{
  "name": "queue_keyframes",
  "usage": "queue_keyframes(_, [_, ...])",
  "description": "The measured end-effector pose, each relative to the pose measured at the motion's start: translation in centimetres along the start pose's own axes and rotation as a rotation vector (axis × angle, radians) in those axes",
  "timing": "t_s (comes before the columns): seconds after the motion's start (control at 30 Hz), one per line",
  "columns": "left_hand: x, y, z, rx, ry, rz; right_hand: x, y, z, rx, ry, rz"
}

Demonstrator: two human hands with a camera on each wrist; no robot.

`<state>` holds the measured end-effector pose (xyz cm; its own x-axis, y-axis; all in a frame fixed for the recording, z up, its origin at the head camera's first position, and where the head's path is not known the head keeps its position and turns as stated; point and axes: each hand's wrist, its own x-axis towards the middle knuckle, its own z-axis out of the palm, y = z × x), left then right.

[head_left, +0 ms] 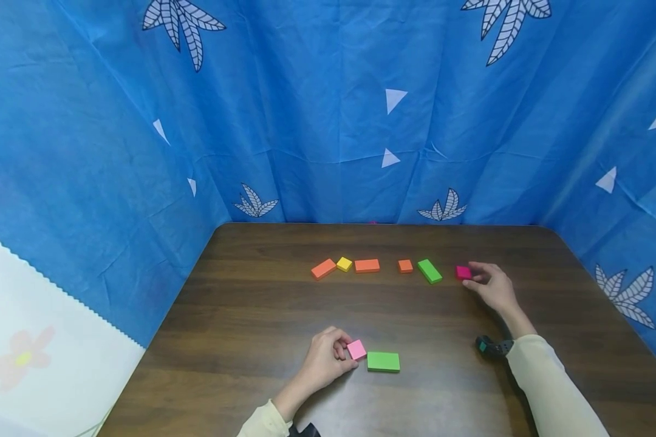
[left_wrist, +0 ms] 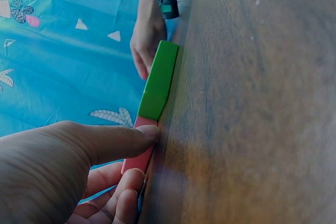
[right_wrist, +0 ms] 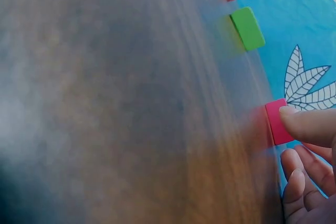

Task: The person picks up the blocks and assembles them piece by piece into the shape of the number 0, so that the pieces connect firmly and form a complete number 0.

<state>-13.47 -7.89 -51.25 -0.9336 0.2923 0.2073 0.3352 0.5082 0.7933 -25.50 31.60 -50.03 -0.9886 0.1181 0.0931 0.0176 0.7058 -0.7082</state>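
My left hand pinches a small pink block between thumb and fingers at the front of the table. That block lies end to end with a green rectangular block on its right; in the left wrist view the green block rises just beyond the thumb. Farther back on the right, my right hand holds a magenta block by its right end. The right wrist view has the thumb on the magenta block, with some fingers hidden behind it.
Along the back of the wooden table lies a loose row: an orange block, a yellow block, another orange block, a small orange block and a tilted green block. A blue curtain hangs behind.
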Motion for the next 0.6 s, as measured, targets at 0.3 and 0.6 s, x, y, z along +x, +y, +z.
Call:
queue_keyframes(0.3, [-0.07, -0.13, -0.03, 0.003, 0.006, 0.004, 0.43, 0.22, 0.24, -0.054, -0.014, -0.012])
queue_keyframes(0.6, [-0.10, 0.18, -0.23, -0.012, -0.008, -0.005, 0.42, 0.51, 0.43, -0.063, 0.006, -0.043])
